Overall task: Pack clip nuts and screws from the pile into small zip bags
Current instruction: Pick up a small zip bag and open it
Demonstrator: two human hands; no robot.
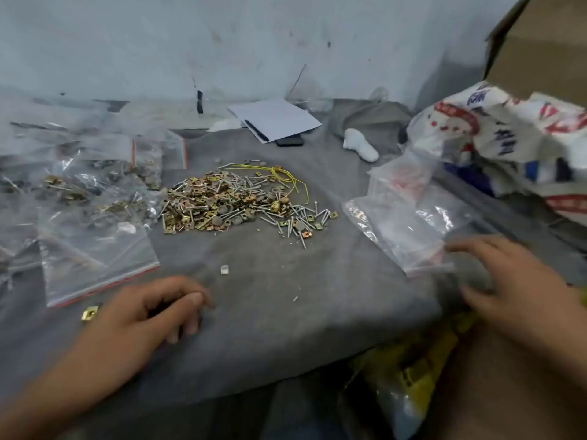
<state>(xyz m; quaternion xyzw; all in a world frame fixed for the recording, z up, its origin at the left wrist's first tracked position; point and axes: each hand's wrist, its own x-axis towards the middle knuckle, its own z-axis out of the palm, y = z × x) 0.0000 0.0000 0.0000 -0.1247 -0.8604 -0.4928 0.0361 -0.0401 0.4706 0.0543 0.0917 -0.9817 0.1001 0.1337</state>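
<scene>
A pile of gold clip nuts and silver screws (235,201) lies in the middle of the grey cloth (270,328). Filled zip bags (79,192) are heaped at the left, with one flat zip bag (95,262) in front of them. A stack of empty zip bags (409,223) lies at the right. My right hand (521,281) hovers at the near edge of that stack, fingers spread, blurred. My left hand (152,309) rests on the cloth with its fingers loosely curled, holding nothing I can see. A single clip nut (89,312) lies just left of it.
A yellow wire (286,176) lies on the pile's far side. White paper with a pen (276,119) and a white lump (360,144) sit at the back. A printed sack (508,138) and a cardboard box (546,42) stand right. Yellow packaging (413,369) lies below the cloth edge.
</scene>
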